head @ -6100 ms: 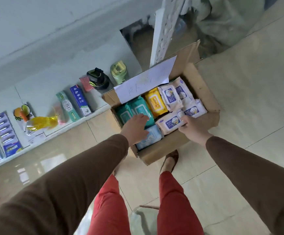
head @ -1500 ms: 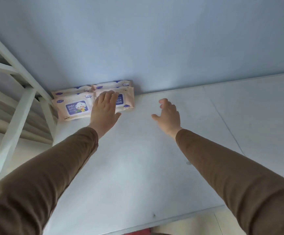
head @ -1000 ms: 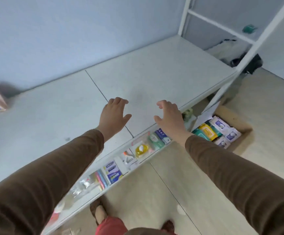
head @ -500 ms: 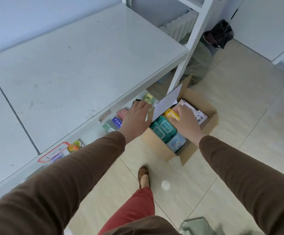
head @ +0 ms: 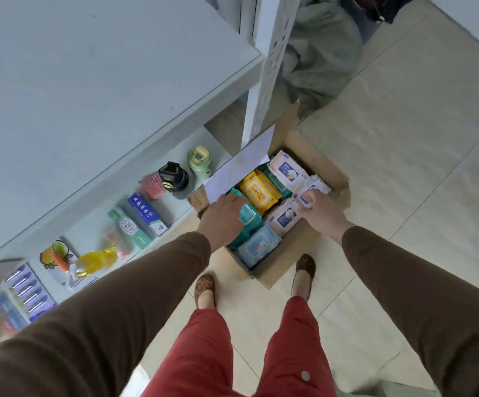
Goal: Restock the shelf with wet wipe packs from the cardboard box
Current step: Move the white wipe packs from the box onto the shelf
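The open cardboard box (head: 289, 257) sits on the floor beside the white shelf (head: 89, 81). It holds a yellow pack (head: 258, 190), green packs (head: 248, 219), a light blue pack (head: 258, 246) and white baby wipe packs (head: 285, 170). My left hand (head: 221, 216) lies flat on the green packs at the box's left side, fingers spread. My right hand (head: 322, 213) is over the box's right side, its fingers curled on a white wipe pack (head: 308, 196); another white pack (head: 285, 220) lies just left of it.
A white paper sheet (head: 241, 167) leans over the box's far edge against the shelf post (head: 266, 67). The bottom shelf holds toothpaste boxes (head: 145, 214), a black bottle (head: 173, 179) and a green bottle (head: 199, 160). Grey-green cloth (head: 318, 61) lies behind the box. My feet (head: 205, 287) stand close to it.
My hands left the white packs on the upper shelf, swung right and down, and now both are inside the box, closer than half a second ago. The right hand has closed on a white pack.
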